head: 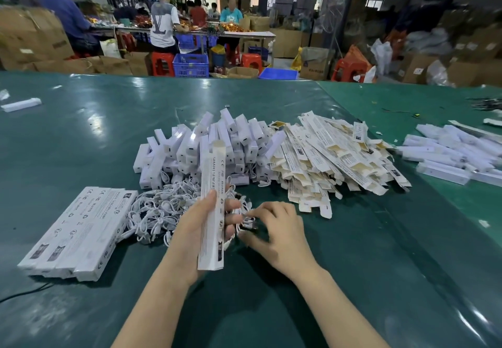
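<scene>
My left hand (190, 236) grips a long narrow white printed box (213, 206), held upright with its top flap open. My right hand (274, 228) reaches into the edge of a tangle of coiled white cables (160, 212) and pinches one small cable bundle (248, 221) beside the box. Behind the cables lies a heap of white bar-shaped devices (206, 144). To the right of that heap is a pile of flat unfolded cartons (331, 157). A neat row of closed boxes (81, 228) lies at the left.
All of this lies on a green table (353, 266). More white boxes (451, 152) lie at the far right and one lone box (20, 104) at the far left. A black cord (24, 293) runs off the left edge. People work at benches behind, among cardboard boxes and crates.
</scene>
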Available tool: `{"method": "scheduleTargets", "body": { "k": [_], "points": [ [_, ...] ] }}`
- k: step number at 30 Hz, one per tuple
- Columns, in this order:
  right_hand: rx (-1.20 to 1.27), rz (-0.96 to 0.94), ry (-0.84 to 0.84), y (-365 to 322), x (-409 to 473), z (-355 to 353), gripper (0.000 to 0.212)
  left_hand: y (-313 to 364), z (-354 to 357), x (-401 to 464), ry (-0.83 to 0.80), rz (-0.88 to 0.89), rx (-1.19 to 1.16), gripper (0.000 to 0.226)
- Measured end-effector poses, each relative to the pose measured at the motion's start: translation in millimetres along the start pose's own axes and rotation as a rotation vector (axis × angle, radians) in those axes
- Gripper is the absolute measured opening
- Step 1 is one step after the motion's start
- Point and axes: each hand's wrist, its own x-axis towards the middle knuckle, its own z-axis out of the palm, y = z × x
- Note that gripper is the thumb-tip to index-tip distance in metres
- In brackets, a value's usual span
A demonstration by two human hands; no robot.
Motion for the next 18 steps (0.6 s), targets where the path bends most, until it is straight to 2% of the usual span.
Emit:
{"method": "scheduleTargets", "body": {
  "k": [2,4,8,11,15,16,18],
  "points": [
    [-0.082,0.005,-0.043,-1.7,1.5,3.7,0.046,-2.6,2.1,0.0,0.000,-0.005,0.054,0.048],
    [-0.102,0.006,-0.056,-1.0,2.8,2.0,0.039,-5.4,3.8,0.7,0.004,-0.016,0.091,0.049],
    [0.084,0.030,-0.069,-1.4,0.2,-5.8,0.027,-5.9,-2.0,4.5,0.064,-0.021,0.050,0.050],
    [0.269,0.108,0.017,1.1,-0.3,-15.3,0.015,-6.5,-7.0,6.7,0.078,-0.022,0.012,0.050],
    [0.173,0.080,0.146,5.9,1.4,-21.1,0.011,-8.2,-6.5,5.0,0.049,-0.034,0.044,0.054],
    [0.230,0.110,0.158,5.8,1.2,-21.0,0.011,-8.6,-5.7,4.6,0.044,-0.037,0.056,0.058],
    [0.533,0.268,0.190,0.8,2.6,-24.8,0.015,-9.7,-4.7,4.1,0.023,-0.045,0.069,0.061]
  ]
}}
